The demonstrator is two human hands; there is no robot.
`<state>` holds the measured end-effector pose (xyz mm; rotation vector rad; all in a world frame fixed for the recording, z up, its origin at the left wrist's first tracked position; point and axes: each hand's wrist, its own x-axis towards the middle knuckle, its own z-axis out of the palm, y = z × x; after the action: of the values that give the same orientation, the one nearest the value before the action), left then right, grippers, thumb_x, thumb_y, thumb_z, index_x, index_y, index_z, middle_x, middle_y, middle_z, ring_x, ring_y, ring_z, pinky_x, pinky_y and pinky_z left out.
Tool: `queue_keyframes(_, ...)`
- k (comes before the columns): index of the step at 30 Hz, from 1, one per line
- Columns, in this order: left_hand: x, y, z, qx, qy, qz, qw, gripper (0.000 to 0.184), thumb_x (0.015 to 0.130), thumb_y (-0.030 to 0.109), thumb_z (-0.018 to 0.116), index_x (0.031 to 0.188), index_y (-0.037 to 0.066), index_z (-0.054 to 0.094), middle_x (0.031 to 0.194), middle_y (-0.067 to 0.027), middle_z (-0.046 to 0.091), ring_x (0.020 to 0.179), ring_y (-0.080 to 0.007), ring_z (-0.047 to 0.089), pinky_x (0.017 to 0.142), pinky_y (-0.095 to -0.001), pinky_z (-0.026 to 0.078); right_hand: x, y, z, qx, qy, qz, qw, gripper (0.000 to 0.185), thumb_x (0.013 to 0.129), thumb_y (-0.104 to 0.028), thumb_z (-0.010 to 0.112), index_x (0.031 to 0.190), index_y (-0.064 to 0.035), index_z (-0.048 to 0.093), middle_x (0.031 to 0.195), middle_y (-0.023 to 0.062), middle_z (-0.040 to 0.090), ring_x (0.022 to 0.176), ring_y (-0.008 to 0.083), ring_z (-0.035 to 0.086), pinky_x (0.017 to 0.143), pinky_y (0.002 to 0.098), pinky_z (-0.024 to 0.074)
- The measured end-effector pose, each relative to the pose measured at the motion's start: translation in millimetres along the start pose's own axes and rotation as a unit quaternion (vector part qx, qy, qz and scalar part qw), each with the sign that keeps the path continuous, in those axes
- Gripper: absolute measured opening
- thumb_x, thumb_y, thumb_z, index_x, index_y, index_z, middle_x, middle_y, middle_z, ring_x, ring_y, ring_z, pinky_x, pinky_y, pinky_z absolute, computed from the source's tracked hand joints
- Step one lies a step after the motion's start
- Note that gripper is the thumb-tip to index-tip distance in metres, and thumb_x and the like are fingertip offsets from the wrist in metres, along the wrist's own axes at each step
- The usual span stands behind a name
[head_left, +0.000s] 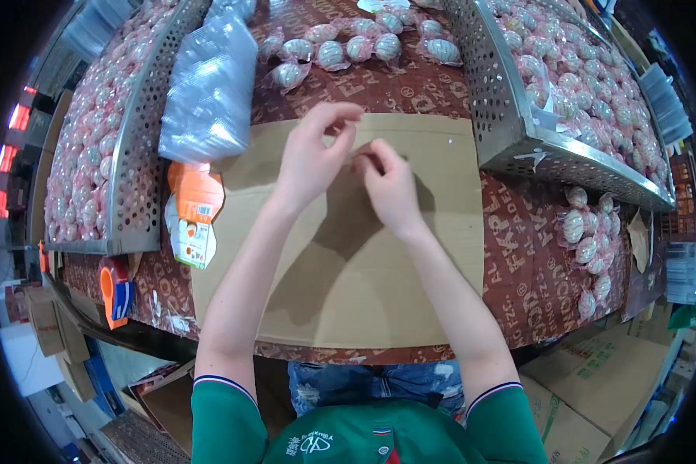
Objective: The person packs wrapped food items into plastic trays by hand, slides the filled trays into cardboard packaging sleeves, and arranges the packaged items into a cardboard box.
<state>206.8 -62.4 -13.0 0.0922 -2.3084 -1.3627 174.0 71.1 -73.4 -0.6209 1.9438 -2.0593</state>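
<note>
My left hand (317, 155) is raised over a flat cardboard sheet (410, 294), its fingers curled round towards the thumb. Beside it, slightly lower and to the right, my right hand (390, 185) has its fingers bent in a pinch. A small gap separates the two hands. Whatever the fingertips may hold is too small or hidden to make out. Beyond the hands lie several round, pale striped items in clear wrappers (331, 56). A pile of clear plastic packaging (209, 89) rests left of my left hand, with orange printed cards (197, 193) just below it.
Perforated metal trays full of wrapped round items stand on the left (135, 170) and right (503, 100). A tape dispenser (114, 294) sits at the table's left edge. More wrapped items (588, 247) lie at the right. Cardboard boxes (595, 371) stand below the table.
</note>
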Motion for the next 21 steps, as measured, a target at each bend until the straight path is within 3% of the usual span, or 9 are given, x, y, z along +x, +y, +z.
queue_keyframes(2, 25, -2, 9, 0.009, 0.003, 0.033, 0.999, 0.022, 0.087, 0.003, 0.061, 0.109, 0.004, 0.065, 0.101, -0.0083, 0.065, 0.090, -0.0181, 0.064, 0.080, -0.0294, 0.051, -5, -8, 1, -0.158, -0.010, -0.042, 0.986, 0.006, 0.088, -0.007, 0.062, 0.092, -0.0025, 0.062, 0.080, 0.0078, 0.062, 0.078, 0.0175, 0.060, 0.074, 0.0292, 0.0473)
queue_keyframes(4, 51, -1, 16, 0.020, -0.023, 0.024, 0.999, 0.026, 0.089, 0.003, 0.062, 0.115, 0.002, 0.063, 0.105, -0.0058, 0.065, 0.094, -0.0128, 0.063, 0.086, -0.0274, 0.050, -6, -19, -5, -0.241, -0.050, -0.084, 0.966, 0.008, 0.083, -0.006, 0.064, 0.091, -0.0040, 0.064, 0.079, 0.0098, 0.062, 0.077, 0.0241, 0.059, 0.073, 0.0349, 0.0478)
queue_keyframes(7, 94, -13, 32, 0.059, -0.008, 0.092, 0.994, 0.028, 0.089, 0.006, 0.063, 0.117, 0.005, 0.062, 0.106, -0.0048, 0.064, 0.094, -0.0125, 0.062, 0.086, -0.0272, 0.050, -6, -8, -4, -0.135, 0.006, -0.088, 0.987, 0.005, 0.079, -0.009, 0.064, 0.083, -0.0066, 0.062, 0.073, 0.0108, 0.061, 0.074, 0.0305, 0.059, 0.070, 0.0428, 0.0451)
queue_keyframes(9, 121, -18, 43, -0.026, -0.010, 0.014, 1.000, 0.031, 0.085, 0.010, 0.064, 0.116, 0.006, 0.065, 0.107, -0.0107, 0.062, 0.097, -0.0207, 0.061, 0.085, -0.0324, 0.050, -5, -5, -4, -0.153, 0.012, -0.114, 0.982, 0.004, 0.079, -0.009, 0.064, 0.081, -0.0069, 0.061, 0.074, 0.0126, 0.061, 0.075, 0.0322, 0.059, 0.071, 0.0437, 0.0451)
queue_keyframes(11, 148, -33, 46, 0.073, 0.003, 0.079, 0.994, 0.032, 0.084, 0.014, 0.065, 0.115, 0.006, 0.065, 0.110, -0.0113, 0.063, 0.101, -0.0219, 0.061, 0.088, -0.0343, 0.049, -6, -13, -6, -0.150, -0.006, -0.111, 0.982, 0.004, 0.079, -0.008, 0.063, 0.081, -0.0067, 0.060, 0.070, 0.0108, 0.060, 0.074, 0.0309, 0.059, 0.074, 0.0424, 0.0445)
queue_keyframes(15, 184, -35, 64, 0.115, 0.006, 0.063, 0.991, 0.035, 0.085, 0.022, 0.066, 0.116, 0.006, 0.065, 0.118, -0.0138, 0.062, 0.111, -0.0283, 0.059, 0.097, -0.0376, 0.045, -7, -14, -7, -0.139, -0.016, -0.098, 0.985, 0.005, 0.080, -0.007, 0.064, 0.083, -0.0071, 0.060, 0.069, 0.0071, 0.058, 0.072, 0.0270, 0.058, 0.076, 0.0395, 0.0433)
queue_keyframes(17, 205, -39, 77, 0.210, 0.005, 0.131, 0.969, 0.037, 0.086, 0.027, 0.066, 0.117, 0.007, 0.064, 0.124, -0.0161, 0.060, 0.119, -0.0324, 0.055, 0.101, -0.0390, 0.043, -10, -15, -6, -0.143, -0.014, -0.096, 0.985, 0.006, 0.081, -0.006, 0.064, 0.085, -0.0069, 0.060, 0.068, 0.0051, 0.056, 0.070, 0.0249, 0.057, 0.076, 0.0380, 0.0428)
queue_keyframes(18, 217, -42, 81, 0.237, -0.020, 0.133, 0.962, 0.044, 0.087, 0.038, 0.065, 0.121, 0.009, 0.062, 0.133, -0.0158, 0.056, 0.124, -0.0341, 0.052, 0.102, -0.0427, 0.042, -11, -15, -6, -0.140, -0.013, -0.096, 0.985, 0.006, 0.081, -0.006, 0.064, 0.085, -0.0069, 0.060, 0.068, 0.0051, 0.056, 0.070, 0.0249, 0.057, 0.076, 0.0380, 0.0428)
queue_keyframes(21, 245, -47, 100, 0.338, -0.041, 0.099, 0.935, 0.053, 0.088, 0.047, 0.062, 0.128, 0.012, 0.057, 0.139, -0.0134, 0.052, 0.126, -0.0325, 0.051, 0.104, -0.0466, 0.040, -11, -13, -6, -0.129, -0.027, -0.102, 0.986, 0.004, 0.082, -0.006, 0.062, 0.085, -0.0062, 0.060, 0.071, 0.0059, 0.059, 0.070, 0.0258, 0.058, 0.075, 0.0385, 0.0434)
